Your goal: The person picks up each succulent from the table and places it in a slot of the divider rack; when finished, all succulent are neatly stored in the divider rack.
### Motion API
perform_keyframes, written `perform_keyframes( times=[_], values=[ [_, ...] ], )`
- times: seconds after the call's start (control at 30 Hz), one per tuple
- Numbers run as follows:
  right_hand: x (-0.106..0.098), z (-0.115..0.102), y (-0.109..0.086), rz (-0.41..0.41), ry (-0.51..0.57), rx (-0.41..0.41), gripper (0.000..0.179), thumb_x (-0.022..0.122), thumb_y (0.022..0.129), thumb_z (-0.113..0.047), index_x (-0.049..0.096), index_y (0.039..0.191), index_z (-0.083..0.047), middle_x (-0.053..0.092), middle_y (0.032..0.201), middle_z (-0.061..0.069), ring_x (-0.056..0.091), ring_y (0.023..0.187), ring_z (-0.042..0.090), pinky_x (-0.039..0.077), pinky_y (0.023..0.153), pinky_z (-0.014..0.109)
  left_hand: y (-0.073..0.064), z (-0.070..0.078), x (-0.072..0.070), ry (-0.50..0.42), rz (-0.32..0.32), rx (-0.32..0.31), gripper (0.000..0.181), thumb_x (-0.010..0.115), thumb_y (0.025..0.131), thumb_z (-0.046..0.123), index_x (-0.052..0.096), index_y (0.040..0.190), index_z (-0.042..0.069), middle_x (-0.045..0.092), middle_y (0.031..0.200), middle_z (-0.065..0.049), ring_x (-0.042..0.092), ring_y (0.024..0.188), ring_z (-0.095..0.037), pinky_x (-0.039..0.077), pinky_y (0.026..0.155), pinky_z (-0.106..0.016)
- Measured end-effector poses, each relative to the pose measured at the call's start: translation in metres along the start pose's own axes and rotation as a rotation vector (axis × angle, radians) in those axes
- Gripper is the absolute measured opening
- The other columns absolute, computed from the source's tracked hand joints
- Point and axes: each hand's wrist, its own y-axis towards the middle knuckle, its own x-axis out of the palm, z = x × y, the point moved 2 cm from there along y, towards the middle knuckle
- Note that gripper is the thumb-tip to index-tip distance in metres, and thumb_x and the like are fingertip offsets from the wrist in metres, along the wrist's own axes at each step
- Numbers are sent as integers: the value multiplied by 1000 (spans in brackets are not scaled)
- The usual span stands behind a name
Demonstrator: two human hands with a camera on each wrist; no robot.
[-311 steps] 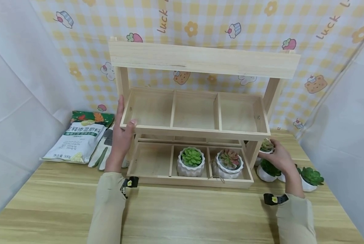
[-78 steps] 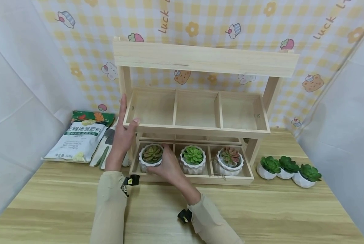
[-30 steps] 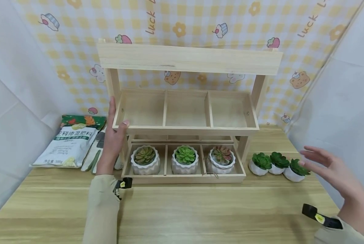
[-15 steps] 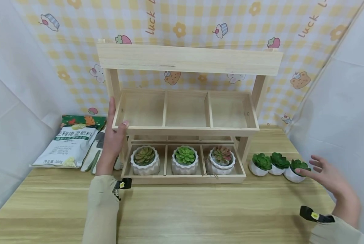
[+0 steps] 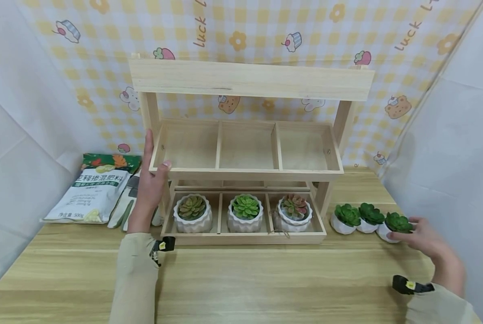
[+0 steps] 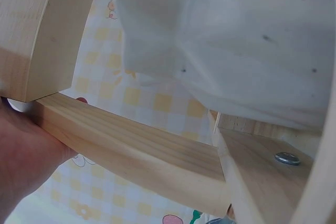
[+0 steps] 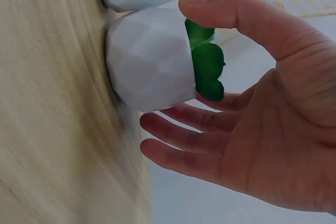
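Observation:
A two-tier wooden plant shelf (image 5: 241, 173) stands on the table. My left hand (image 5: 148, 189) holds its left side at the upper tray, thumb over the front corner and index finger pointing up; the left wrist view shows this hand (image 6: 26, 156) against the wood. Three scalloped white pots fill the lower tray: an olive succulent (image 5: 192, 207), a bright green succulent (image 5: 245, 206) and a reddish succulent (image 5: 295, 207). My right hand (image 5: 425, 238) spreads around the rightmost small potted succulent (image 5: 398, 222), thumb at its rim in the right wrist view, fingers (image 7: 178, 129) below the faceted pot (image 7: 152, 59).
Two more small green succulents, a left one (image 5: 346, 215) and a middle one (image 5: 371, 213), stand beside the rightmost pot. A white fertilizer bag (image 5: 89, 193) and gloves (image 5: 126, 202) lie left of the shelf. A checked cloth (image 5: 257, 27) hangs behind.
The olive succulent went from the right side into the lower tray's left compartment, and my right hand let go. It then moved right and came down around the rightmost small pot. Left hand stays.

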Motion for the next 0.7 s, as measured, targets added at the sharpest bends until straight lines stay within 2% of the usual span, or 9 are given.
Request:
perform_keyframes(
  times=[0.2, 0.4, 0.53, 0.7],
  values=[
    [3, 3, 5, 33, -29, -6, 96, 63, 85, -37, 7, 127, 29, 31, 117, 46, 49, 97, 48, 47, 73, 46, 0, 0, 0, 1, -2, 10, 74, 46, 88, 21, 8, 148, 41, 6, 154, 8, 18, 136, -24, 20, 100, -60],
    [3, 6, 6, 51, -23, 4, 90, 65, 84, -37, 16, 123, 27, 40, 110, 41, 53, 90, 38, 48, 69, 41, 2, 1, 0, -4, -6, 21, 74, 47, 88, 23, 8, 148, 40, 6, 154, 8, 18, 136, -24, 19, 101, -59],
    [4, 8, 7, 62, -27, 0, 91, 64, 84, -38, 15, 125, 26, 38, 113, 42, 49, 96, 45, 47, 71, 43, 1, 1, 0, -13, -3, 25, 74, 47, 88, 23, 9, 149, 40, 5, 154, 8, 18, 136, -24, 19, 101, -59],
    [3, 8, 5, 99, -19, -21, 95, 64, 85, -38, 10, 130, 25, 31, 121, 45, 39, 106, 54, 41, 80, 55, 0, 2, 0, -3, 4, 19, 73, 47, 88, 24, 9, 148, 42, 6, 153, 9, 18, 136, -24, 19, 100, -60]
  ],
)
